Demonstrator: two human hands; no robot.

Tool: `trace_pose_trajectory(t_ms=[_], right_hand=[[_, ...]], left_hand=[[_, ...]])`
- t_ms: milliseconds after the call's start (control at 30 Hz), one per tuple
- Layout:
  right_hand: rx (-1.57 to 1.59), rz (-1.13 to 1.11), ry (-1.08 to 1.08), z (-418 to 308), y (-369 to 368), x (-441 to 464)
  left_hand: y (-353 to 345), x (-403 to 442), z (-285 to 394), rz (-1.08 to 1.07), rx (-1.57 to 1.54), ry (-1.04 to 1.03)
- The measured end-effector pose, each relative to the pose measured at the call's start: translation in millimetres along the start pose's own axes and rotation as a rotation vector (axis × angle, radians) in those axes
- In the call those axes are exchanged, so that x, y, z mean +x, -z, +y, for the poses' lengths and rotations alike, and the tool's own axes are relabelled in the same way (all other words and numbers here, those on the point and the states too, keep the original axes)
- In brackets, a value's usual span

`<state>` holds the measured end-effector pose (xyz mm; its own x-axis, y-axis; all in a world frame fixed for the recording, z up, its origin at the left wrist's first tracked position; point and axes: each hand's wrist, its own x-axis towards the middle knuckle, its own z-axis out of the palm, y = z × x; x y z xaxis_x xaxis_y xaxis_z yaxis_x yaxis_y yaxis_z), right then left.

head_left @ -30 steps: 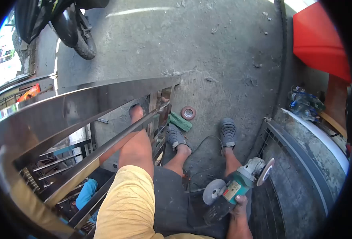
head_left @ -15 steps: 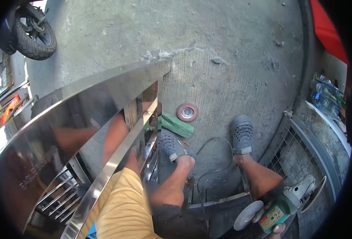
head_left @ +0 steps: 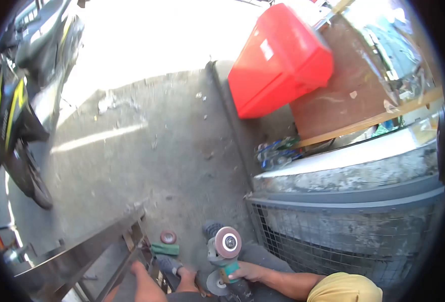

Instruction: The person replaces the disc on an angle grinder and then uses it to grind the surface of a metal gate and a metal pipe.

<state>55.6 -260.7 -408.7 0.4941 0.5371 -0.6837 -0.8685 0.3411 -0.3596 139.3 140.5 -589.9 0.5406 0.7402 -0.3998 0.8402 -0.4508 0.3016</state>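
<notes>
Grey concrete floor (head_left: 177,156) occupies the middle of your work area, with strong glare along its far edge. A black motorcycle with yellow markings (head_left: 16,110) stands at the floor's left edge. Along the right edge are a large red box-shaped container (head_left: 278,65), a brown flat board (head_left: 338,85), a heap of clear plastic bottles (head_left: 278,153) and a grey metal mesh panel (head_left: 303,246).

Your right hand (head_left: 247,271) holds a teal-and-grey angle grinder (head_left: 227,269), fingers wrapped around its body. The grinder is above the floor's near edge, left of the mesh panel. A round brown-rimmed disc (head_left: 228,241) is fitted at its head, and a thin grey disc (head_left: 216,283) shows beside its body.

Your left hand (head_left: 136,267) appears to be at the polished metal frame (head_left: 76,251), near the floor's near left corner; the view is poor there, and I cannot tell how its fingers stand.

On the floor, right of the frame, a reddish-brown ring-shaped disc (head_left: 168,237) lies just beside a green oblong block (head_left: 165,249). Your left grey perforated clog (head_left: 168,264) is near the block.
</notes>
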Motion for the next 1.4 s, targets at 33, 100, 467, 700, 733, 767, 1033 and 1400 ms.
trace_pose_trajectory(t_ms=[33,100,467,700,733,767,1033,1400], right_hand=[[-0.060,-0.033,0.029,-9,-12,-5],[-0.177,-0.081,0.021,-13,-40,-13],[-0.154,-0.558,0.500,-215,-275,-140],[-0.388,-0.801,0.576,-199,-365,-206],[-0.484,-0.780,0.617,-193,-375,-210],[-0.580,-0.761,0.653,-185,-384,-210],[-1.064,-0.853,0.762,-165,-399,-186],[-0.735,-0.991,0.636,-153,-407,-186]], left_hand=[[18,-20,22,-0.027,-0.029,-0.014],[52,-66,55,-0.098,-0.029,-0.055],[379,-215,193,-0.293,-0.541,-0.653],[568,-318,222,-0.230,-1.228,-0.689],[577,-320,216,-0.265,-1.227,-0.741],[582,-323,210,-0.251,-1.169,-0.812],[616,-362,202,-0.356,-1.380,-0.987],[631,-386,208,-0.336,-1.213,-0.902]])
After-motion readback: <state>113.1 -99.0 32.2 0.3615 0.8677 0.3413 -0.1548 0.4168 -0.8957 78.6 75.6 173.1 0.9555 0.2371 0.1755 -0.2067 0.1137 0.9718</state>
